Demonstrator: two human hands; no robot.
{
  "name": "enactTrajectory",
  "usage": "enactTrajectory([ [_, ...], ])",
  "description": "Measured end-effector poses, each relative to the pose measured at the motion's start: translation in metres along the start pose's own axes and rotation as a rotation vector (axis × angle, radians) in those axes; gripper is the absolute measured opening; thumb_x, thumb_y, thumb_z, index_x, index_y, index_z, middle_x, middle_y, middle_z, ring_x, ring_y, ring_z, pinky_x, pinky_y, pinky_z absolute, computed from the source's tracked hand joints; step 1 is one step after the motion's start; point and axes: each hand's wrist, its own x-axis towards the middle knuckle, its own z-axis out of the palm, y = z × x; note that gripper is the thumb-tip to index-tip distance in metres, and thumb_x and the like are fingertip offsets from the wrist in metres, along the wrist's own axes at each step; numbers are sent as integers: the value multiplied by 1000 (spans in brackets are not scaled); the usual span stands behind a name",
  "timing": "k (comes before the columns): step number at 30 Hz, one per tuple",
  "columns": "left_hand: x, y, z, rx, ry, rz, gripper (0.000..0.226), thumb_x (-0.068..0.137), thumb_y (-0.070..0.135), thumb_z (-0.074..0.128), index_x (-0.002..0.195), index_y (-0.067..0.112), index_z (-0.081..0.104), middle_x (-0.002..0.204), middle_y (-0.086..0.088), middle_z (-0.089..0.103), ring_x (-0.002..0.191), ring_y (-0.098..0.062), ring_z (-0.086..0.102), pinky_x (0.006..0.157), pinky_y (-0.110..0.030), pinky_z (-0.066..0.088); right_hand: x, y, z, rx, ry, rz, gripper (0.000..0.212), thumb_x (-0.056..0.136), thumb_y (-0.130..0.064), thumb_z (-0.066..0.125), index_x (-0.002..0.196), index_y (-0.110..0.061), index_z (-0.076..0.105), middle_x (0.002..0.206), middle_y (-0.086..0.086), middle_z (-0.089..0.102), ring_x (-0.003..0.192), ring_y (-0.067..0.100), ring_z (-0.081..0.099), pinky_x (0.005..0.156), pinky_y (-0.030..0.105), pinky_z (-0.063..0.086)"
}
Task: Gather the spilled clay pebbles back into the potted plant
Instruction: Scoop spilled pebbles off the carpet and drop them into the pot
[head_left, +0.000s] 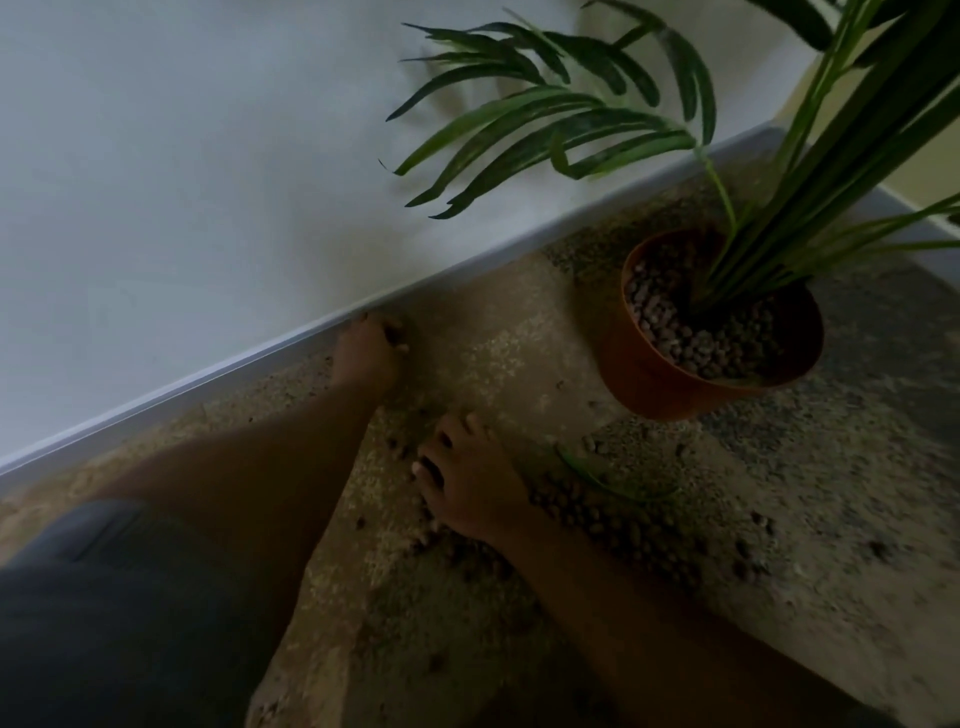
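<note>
An orange pot (654, 379) with a green palm (571, 119) stands on the speckled floor at the right, filled with brown clay pebbles (691, 338). More clay pebbles (613, 525) lie spilled on the floor below the pot, several scattered further right. My left hand (366, 353) reaches to the baseboard, fingers curled around a few pebbles. Lying flat on the floor, my right hand (470, 478) has its fingers spread over the spilled pile, cupped against pebbles at its left side.
A white wall with a grey baseboard (208, 374) runs diagonally behind the hands. A fallen green leaf (597, 475) lies among the spilled pebbles. My knee in dark shorts (104, 597) fills the lower left.
</note>
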Motion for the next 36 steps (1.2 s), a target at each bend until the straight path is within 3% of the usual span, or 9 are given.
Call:
enactTrajectory([
  [4, -1, 8, 8, 12, -60, 53, 25, 94, 9, 56, 113, 20, 67, 122, -5, 63, 99, -16, 59, 73, -26, 48, -11, 0, 4, -17, 95, -79, 22, 90, -28, 50, 97, -10, 61, 103, 11, 54, 94, 29, 50, 74, 42, 46],
  [7, -4, 12, 11, 53, -114, 50, 26, 96, 14, 53, 116, 22, 67, 123, -6, 63, 101, -20, 61, 81, -33, 52, -20, 4, 3, -47, 133, -100, 20, 84, -25, 51, 93, -8, 59, 96, 11, 53, 87, 29, 50, 69, 39, 44],
  [11, -19, 4, 12, 86, -202, 72, 25, 97, 30, 51, 119, 22, 62, 107, 0, 65, 83, -8, 54, 73, -26, 43, -31, 13, 4, -121, 228, -63, 19, 89, -24, 51, 90, -8, 60, 90, 11, 57, 79, 27, 53, 61, 35, 44],
  [15, -47, -6, 7, 103, -312, 86, 7, 95, 35, 54, 96, 32, 61, 89, 9, 62, 75, -2, 55, 62, -21, 40, -37, 17, 4, -236, 176, -113, 14, 89, -21, 62, 82, -8, 61, 77, 9, 56, 61, 26, 54, 45, 31, 44],
  [20, -80, -13, -3, 161, -475, 148, 3, 89, 37, 61, 86, 36, 62, 90, 12, 61, 87, -7, 57, 69, -24, 42, -33, 14, -1, -47, 21, 155, 38, 103, -39, 38, 101, -8, 60, 94, 11, 61, 73, 29, 60, 60, 34, 44],
  [24, -99, -8, -7, 217, -478, 109, 5, 86, 30, 64, 84, 33, 61, 92, 10, 60, 90, -10, 57, 69, -24, 42, -24, 8, -18, 430, 30, 553, 42, 100, -48, 38, 77, -16, 54, 71, 0, 52, 64, 16, 48, 61, 28, 36],
  [29, -121, 8, 5, 47, -311, -111, 14, 88, 17, 63, 95, 27, 57, 95, 6, 57, 79, -7, 54, 56, -18, 41, -15, 7, -50, 1706, 41, 1260, 33, 102, -30, 46, 79, -8, 56, 65, 3, 50, 52, 13, 44, 43, 22, 36],
  [33, -130, 25, 11, -135, -315, -336, 19, 90, 17, 62, 108, 18, 65, 105, -1, 64, 77, -9, 59, 51, -19, 45, -30, 14, -62, 2109, 123, 1329, 33, 104, -21, 38, 84, -2, 56, 83, 14, 59, 77, 26, 62, 58, 29, 52],
  [36, -133, 46, 15, -188, -394, -359, 28, 96, 20, 53, 122, 11, 60, 119, -8, 62, 97, -20, 63, 74, -26, 53, -40, 14, -74, 2174, 174, 1323, 29, 104, -16, 34, 93, 0, 55, 100, 18, 60, 104, 33, 61, 79, 40, 54],
])
